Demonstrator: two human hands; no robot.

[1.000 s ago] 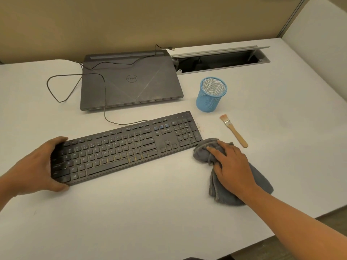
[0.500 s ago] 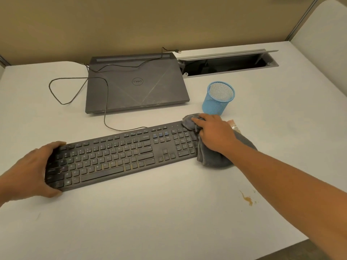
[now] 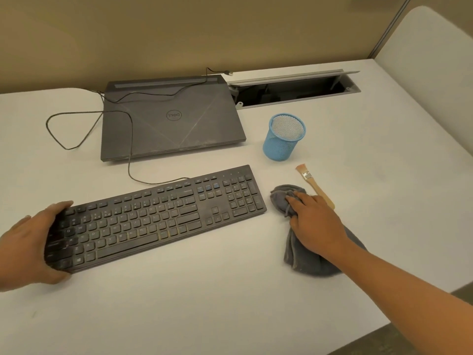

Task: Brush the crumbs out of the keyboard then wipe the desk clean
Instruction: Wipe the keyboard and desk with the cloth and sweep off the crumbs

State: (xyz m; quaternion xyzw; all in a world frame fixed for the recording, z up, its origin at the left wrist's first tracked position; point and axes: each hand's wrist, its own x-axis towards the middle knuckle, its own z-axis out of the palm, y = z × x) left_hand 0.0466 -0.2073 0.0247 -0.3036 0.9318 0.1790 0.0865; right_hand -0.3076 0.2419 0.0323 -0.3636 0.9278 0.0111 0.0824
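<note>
Cloth (image 3: 304, 262) sits just right of the keyboard (image 3: 158, 216), right hand (image 3: 314, 224) fingers pressing it flat-ish onto the counter (image 3: 204, 303); left hand (image 3: 28, 247) fingers grip the keyboard's left end, long axis running left-right

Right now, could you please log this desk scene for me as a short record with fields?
left hand: grips the keyboard at its left end
right hand: presses a grey cloth on the desk
brush: lies unheld on the desk, beside the cloth
blue mesh cup: upright, beyond the brush
laptop: closed, behind the keyboard
</note>
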